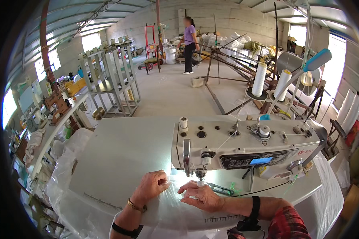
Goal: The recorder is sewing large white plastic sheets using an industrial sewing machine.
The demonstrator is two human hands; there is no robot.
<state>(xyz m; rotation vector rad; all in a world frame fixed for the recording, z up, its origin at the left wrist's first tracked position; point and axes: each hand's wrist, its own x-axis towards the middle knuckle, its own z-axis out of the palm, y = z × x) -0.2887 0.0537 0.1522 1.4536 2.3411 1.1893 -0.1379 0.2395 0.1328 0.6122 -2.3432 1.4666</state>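
Observation:
A thin, translucent white plastic sheet [166,211] lies over the front of the sewing machine's table and hangs toward me. My left hand [150,186] is closed in a pinch on it, left of the needle. Just below the presser foot and needle area [200,174], my right hand [205,198] rests on the sheet with thumb and forefinger apart. The white sewing machine [243,145] has a lit blue display, and its lamp brightens the spot by my fingers. Whatever lies under my right palm is hidden.
Dark thread snips [221,189] with green thread lie right of my right hand. Two white thread cones [259,79] stand behind the machine. A metal rack [111,79] is at the back left. Another person [189,44] walks across the far floor. Plastic bundles [70,159] lie at left.

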